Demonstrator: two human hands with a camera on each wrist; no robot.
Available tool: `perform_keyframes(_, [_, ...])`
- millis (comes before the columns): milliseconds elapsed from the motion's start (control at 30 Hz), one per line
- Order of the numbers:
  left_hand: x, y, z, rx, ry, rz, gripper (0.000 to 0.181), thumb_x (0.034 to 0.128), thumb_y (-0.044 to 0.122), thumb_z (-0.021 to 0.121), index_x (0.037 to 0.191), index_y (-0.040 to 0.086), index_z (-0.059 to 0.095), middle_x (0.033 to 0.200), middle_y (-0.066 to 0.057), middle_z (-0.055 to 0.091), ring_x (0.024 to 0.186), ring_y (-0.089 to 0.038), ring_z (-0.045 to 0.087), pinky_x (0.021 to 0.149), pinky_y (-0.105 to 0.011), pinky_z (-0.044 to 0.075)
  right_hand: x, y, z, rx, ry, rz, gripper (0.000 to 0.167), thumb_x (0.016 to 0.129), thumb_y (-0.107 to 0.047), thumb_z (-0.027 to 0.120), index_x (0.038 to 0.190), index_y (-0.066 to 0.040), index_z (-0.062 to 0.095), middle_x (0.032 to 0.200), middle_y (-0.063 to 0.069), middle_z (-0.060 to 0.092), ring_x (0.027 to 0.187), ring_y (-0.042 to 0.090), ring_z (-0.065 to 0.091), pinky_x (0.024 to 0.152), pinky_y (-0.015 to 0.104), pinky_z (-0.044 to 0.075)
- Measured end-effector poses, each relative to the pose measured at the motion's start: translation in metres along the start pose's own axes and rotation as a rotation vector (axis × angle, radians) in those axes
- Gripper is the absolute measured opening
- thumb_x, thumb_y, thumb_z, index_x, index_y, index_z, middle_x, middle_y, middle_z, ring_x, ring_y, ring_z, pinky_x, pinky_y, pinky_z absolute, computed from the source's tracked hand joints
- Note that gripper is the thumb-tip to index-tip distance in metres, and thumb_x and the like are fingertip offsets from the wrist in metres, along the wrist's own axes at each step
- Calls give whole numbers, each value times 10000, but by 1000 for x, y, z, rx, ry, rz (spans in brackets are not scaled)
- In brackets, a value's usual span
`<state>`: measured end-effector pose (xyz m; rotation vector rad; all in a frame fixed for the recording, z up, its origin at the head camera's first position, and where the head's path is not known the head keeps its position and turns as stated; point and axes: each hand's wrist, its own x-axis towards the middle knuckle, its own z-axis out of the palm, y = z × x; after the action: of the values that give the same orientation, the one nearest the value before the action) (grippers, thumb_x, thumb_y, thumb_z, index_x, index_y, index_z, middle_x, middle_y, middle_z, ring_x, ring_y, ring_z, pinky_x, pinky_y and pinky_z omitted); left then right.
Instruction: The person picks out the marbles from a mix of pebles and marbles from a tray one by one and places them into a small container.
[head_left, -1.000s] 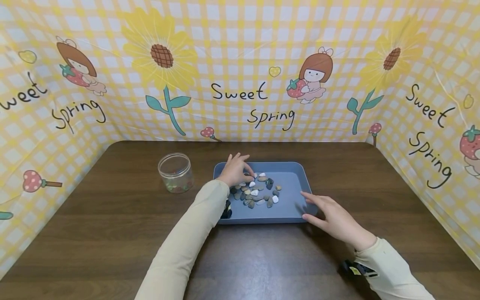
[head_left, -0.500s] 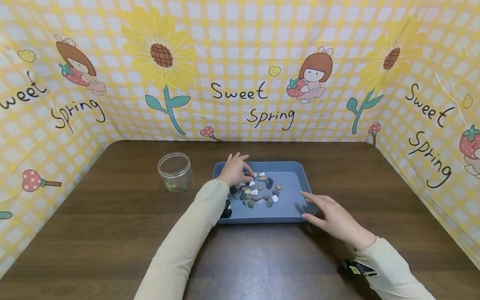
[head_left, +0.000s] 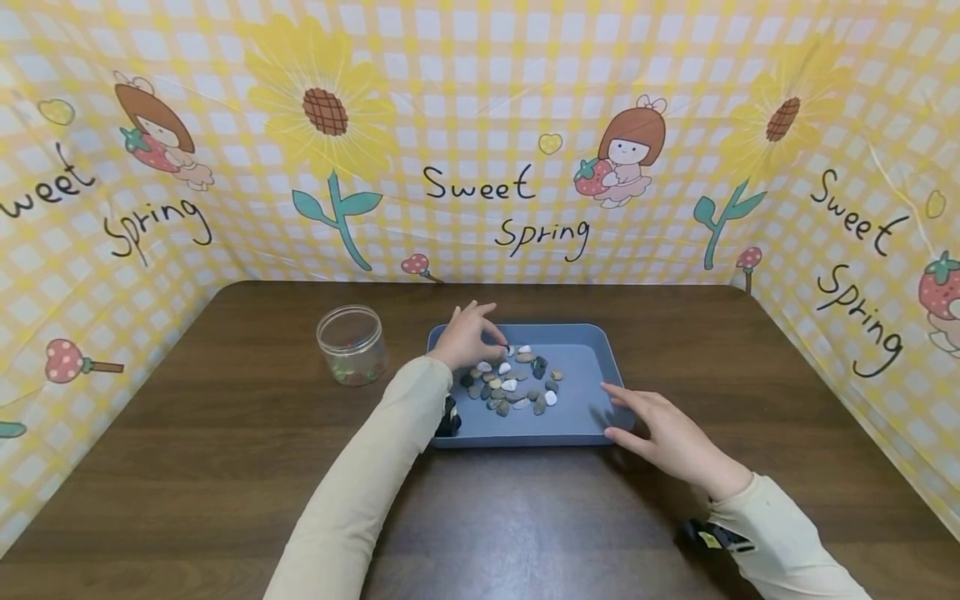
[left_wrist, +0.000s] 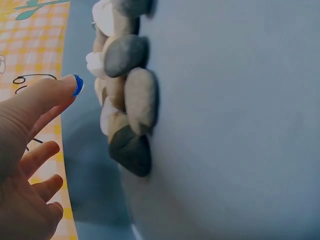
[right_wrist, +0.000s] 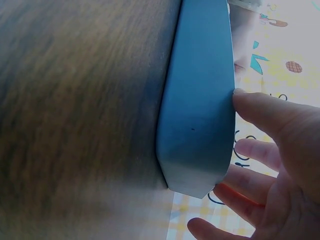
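A blue-grey tray point(head_left: 585, 408) holds several white, brown and grey pebbles point(head_left: 498, 395). Over its back left part, my left hand point(head_left: 467, 340) pinches a small glossy blue piece point(left_wrist: 78, 85) between thumb and index finger, just above the pebbles. The other fingers of that hand spread away. The piece is mostly covered by the fingertips, so its full shape cannot be made out. My right hand point(head_left: 667, 435) rests at the tray's right edge, its fingers and thumb fairly straight against the rim. A dark, shiny stone point(head_left: 538, 367) lies among the pebbles.
Left of the tray, a clear round jar point(head_left: 351, 346) without a lid has some green and reddish bits at its bottom. The dark wooden table point(head_left: 225, 450) runs back to a yellow checked cloth point(head_left: 465, 108) that rises on three sides.
My left hand has lifted slightly up and back from the pebbles, and the small piece now shows at its fingertips. The right hand and the tray have stayed where they were.
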<state>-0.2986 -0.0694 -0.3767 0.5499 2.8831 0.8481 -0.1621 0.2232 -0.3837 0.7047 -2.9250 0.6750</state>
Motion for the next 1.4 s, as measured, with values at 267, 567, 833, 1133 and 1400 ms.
perform_keyframes(267, [-5, 2, -10, -15, 29, 32, 150, 832, 230, 703, 926, 123, 750, 1529, -95, 302, 1459, -335, 117, 1189, -499, 10, -2, -2, -2, -4, 9, -10, 590, 872, -309, 647, 1385, -103, 441, 1252, 129, 610, 1190, 340, 517, 971, 541, 423])
perform_keyframes(567, [-8, 1, -19, -43, 55, 17, 168, 828, 246, 709, 932, 120, 747, 1531, -83, 300, 1463, -321, 110, 1190, -495, 6, -1, -2, -2, -8, 11, -14, 587, 871, -304, 650, 1384, -107, 444, 1261, 133, 600, 1188, 338, 518, 970, 539, 424])
perform_keyframes(833, [-11, 0, -26, -47, 75, 61, 172, 830, 249, 707, 931, 116, 748, 1531, -90, 299, 1459, -335, 119, 1184, -512, -3, -1, -2, -2, -9, 15, -21, 582, 870, -292, 652, 1380, -98, 449, 1242, 139, 610, 1179, 341, 524, 964, 539, 427])
perform_keyframes(1133, [-16, 3, -35, -84, 103, 80, 157, 832, 223, 703, 925, 105, 749, 1528, -79, 309, 1465, -315, 109, 1190, -492, -20, -1, -2, -1, -14, 11, -22, 582, 869, -274, 654, 1380, -92, 446, 1204, 127, 633, 1175, 342, 523, 951, 534, 437])
perform_keyframes(1400, [-18, 4, -41, -95, 121, 76, 164, 830, 244, 708, 925, 116, 749, 1530, -75, 306, 1465, -312, 113, 1189, -491, -28, -1, -2, -1, -14, 12, -21, 584, 869, -283, 652, 1381, -92, 446, 1208, 126, 632, 1180, 347, 520, 954, 538, 433])
